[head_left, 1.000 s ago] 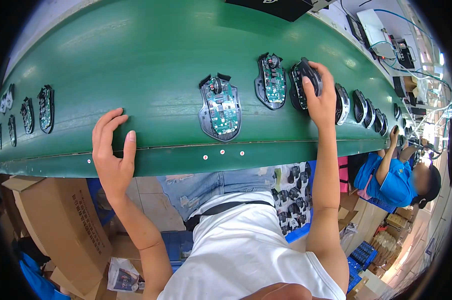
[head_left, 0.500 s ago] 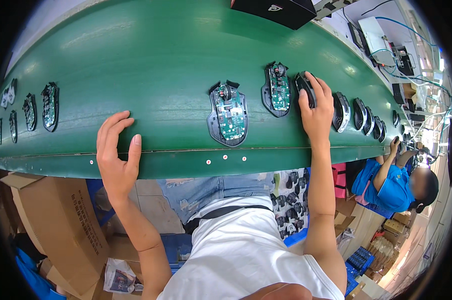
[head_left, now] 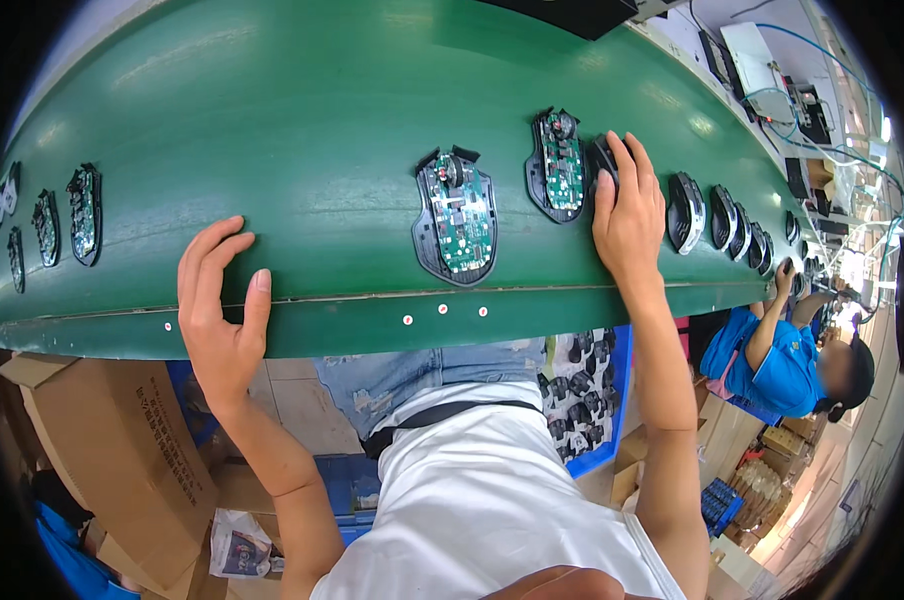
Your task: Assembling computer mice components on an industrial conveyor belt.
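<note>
My right hand (head_left: 630, 215) is wrapped over a black computer mouse (head_left: 602, 158), most of which it hides. Just left of that mouse lies an opened mouse base (head_left: 560, 165) with a green circuit board showing. A second opened mouse base (head_left: 457, 218), its board also bare, lies closer to my body. Resting on the green bench near its front edge, my left hand (head_left: 217, 310) is empty, with fingers apart and the thumb spread. To the right of my right hand sits an assembled black-and-silver mouse (head_left: 685, 213).
Several assembled mice (head_left: 740, 232) continue rightward along the green bench (head_left: 332, 200). Several opened mouse bases (head_left: 86, 214) lie at its left end. A black box (head_left: 572, 12) stands at the far edge. A person in blue (head_left: 772, 360) works at right. Below are a cardboard box (head_left: 122, 430) and a blue-rimmed tray (head_left: 612, 440).
My right hand has settled further over the black mouse, covering more of it. The view has shifted slightly; my left hand stays open on the bench.
</note>
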`<state>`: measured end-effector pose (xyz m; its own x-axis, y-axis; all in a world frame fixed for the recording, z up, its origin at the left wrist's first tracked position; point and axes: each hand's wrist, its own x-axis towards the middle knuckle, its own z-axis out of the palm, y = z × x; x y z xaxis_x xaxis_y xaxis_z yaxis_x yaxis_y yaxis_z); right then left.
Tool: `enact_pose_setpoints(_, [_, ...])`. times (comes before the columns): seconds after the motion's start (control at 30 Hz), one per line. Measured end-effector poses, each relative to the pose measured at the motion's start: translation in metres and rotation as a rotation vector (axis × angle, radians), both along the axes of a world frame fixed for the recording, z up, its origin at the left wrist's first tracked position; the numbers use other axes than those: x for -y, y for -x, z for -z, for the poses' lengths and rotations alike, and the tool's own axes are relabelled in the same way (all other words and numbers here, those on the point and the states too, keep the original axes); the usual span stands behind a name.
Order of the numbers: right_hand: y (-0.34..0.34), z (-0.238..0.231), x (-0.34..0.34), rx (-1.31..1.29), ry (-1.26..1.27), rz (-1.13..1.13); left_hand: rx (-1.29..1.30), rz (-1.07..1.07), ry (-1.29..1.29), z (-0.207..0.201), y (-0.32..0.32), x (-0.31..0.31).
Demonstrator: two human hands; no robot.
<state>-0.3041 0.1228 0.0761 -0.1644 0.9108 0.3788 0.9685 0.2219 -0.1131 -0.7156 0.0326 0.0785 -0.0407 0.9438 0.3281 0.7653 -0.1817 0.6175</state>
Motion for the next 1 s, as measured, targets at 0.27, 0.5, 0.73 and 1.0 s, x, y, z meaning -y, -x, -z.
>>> enact_pose_setpoints(0.27, [-0.012, -0.039, -0.026, -0.082, -0.036, -0.115, -0.006, 0.025, -0.023, 0.007, 0.004, -0.003])
enact_pose_setpoints(0.5, [-0.015, -0.002, -0.043, -0.086, 0.079, -0.045, 0.044, 0.041, -0.022, 0.012, 0.003, -0.003])
enact_pose_setpoints(0.73, [-0.015, 0.0, -0.048, -0.249, 0.194, -0.043, 0.035, -0.001, -0.022, 0.011, 0.005, 0.0])
enact_pose_setpoints(1.0, [-0.042, 0.002, -0.072, -0.12, 0.175, -0.104, 0.052, 0.069, -0.024, 0.011, 0.005, -0.004])
